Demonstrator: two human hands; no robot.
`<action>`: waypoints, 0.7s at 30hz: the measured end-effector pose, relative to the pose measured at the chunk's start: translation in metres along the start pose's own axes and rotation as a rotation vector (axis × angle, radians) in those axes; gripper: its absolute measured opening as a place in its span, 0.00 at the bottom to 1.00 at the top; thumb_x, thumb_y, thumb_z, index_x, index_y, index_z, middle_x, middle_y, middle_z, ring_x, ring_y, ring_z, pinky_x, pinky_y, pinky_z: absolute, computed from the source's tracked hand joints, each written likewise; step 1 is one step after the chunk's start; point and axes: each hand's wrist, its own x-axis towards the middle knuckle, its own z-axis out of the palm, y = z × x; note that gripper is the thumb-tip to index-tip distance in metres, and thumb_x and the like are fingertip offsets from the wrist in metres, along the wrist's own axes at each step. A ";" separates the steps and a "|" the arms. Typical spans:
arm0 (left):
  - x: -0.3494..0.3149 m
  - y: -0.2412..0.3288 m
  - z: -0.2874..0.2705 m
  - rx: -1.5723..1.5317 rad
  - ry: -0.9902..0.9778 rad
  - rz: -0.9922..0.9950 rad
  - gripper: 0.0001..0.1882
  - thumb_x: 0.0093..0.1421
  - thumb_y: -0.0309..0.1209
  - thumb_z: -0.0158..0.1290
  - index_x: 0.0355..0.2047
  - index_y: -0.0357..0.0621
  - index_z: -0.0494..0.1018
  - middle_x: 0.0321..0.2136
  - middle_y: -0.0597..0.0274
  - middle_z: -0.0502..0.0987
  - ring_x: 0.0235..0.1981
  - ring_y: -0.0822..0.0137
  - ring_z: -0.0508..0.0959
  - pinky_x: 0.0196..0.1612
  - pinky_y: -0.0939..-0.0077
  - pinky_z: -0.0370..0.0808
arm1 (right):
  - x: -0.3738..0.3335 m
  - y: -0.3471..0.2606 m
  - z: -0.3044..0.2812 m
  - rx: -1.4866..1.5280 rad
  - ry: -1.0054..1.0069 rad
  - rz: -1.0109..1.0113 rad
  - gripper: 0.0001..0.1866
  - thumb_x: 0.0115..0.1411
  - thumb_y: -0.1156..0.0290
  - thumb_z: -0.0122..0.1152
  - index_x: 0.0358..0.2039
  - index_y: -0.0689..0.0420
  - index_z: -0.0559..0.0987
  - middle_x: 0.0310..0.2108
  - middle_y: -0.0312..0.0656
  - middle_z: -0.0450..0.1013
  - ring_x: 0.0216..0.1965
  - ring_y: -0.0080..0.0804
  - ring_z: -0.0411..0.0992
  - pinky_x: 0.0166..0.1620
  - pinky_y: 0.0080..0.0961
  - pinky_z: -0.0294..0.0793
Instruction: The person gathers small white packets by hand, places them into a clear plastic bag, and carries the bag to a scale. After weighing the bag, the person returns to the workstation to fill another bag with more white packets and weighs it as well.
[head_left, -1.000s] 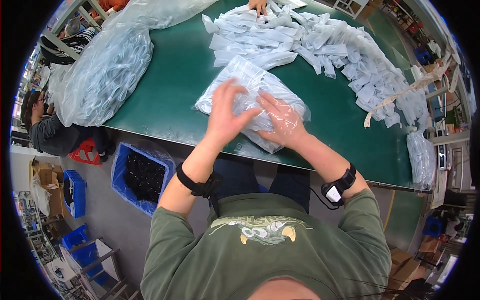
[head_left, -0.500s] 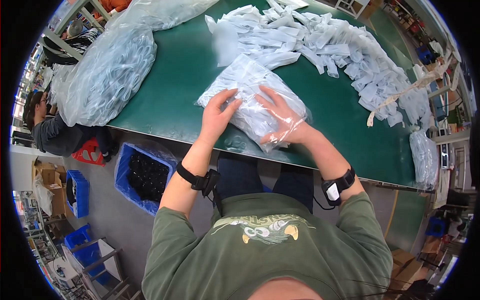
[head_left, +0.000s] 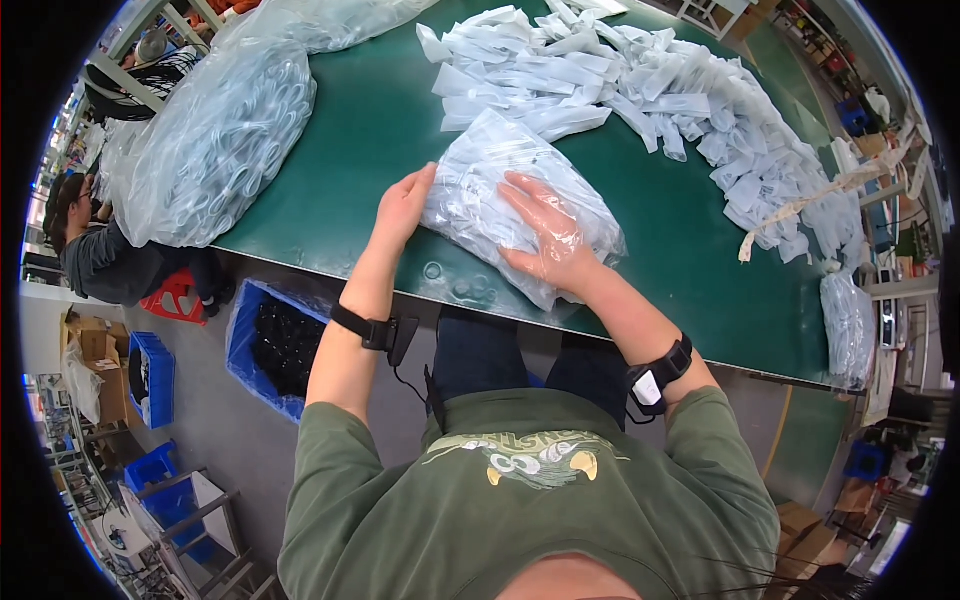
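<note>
A clear plastic bag (head_left: 480,165) stuffed with whitish packets lies at the table's near edge, in front of me. My right hand (head_left: 548,235) rests on its contents, fingers spread. Clear film glints over the back of that hand, so it seems to be under the bag's plastic. At the bag's left side is my left hand (head_left: 405,205), fingers together and stretched out, their tips at the bag's edge. Just beyond the bag lies a large heap of flat whitish packets (head_left: 530,75).
The green table (head_left: 360,150) carries a big clear sack (head_left: 225,140) of coiled pale pieces at left and another filled bag (head_left: 847,325) at the right edge. A blue bin (head_left: 240,345) of black pieces stands on the floor, lower left. A person (head_left: 105,255) sits at far left.
My left hand has moved off the top of the bag to its left side. The bag has turned and shifted slightly right, and my right hand has moved a little left on it.
</note>
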 end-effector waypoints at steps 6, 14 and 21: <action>-0.112 0.096 0.072 0.525 -0.005 0.854 0.29 0.46 0.41 0.67 0.48 0.48 0.74 0.46 0.53 0.72 0.48 0.51 0.70 0.53 0.56 0.65 | -0.008 0.004 0.001 0.026 0.009 0.016 0.39 0.49 0.68 0.68 0.62 0.58 0.66 0.66 0.52 0.57 0.67 0.50 0.55 0.66 0.39 0.57; -0.117 0.079 0.102 0.310 -0.183 0.564 0.11 0.52 0.31 0.63 0.34 0.44 0.75 0.28 0.59 0.75 0.32 0.61 0.76 0.46 0.66 0.69 | -0.007 0.010 -0.002 0.165 -0.002 -0.061 0.35 0.53 0.68 0.64 0.62 0.60 0.66 0.65 0.54 0.58 0.67 0.50 0.54 0.67 0.40 0.57; -0.141 0.096 0.124 0.140 -0.279 0.710 0.11 0.50 0.28 0.63 0.33 0.43 0.74 0.28 0.60 0.75 0.31 0.61 0.75 0.44 0.67 0.70 | 0.022 0.012 0.016 0.002 0.007 -0.179 0.35 0.54 0.67 0.62 0.62 0.64 0.64 0.64 0.54 0.59 0.66 0.51 0.57 0.66 0.41 0.58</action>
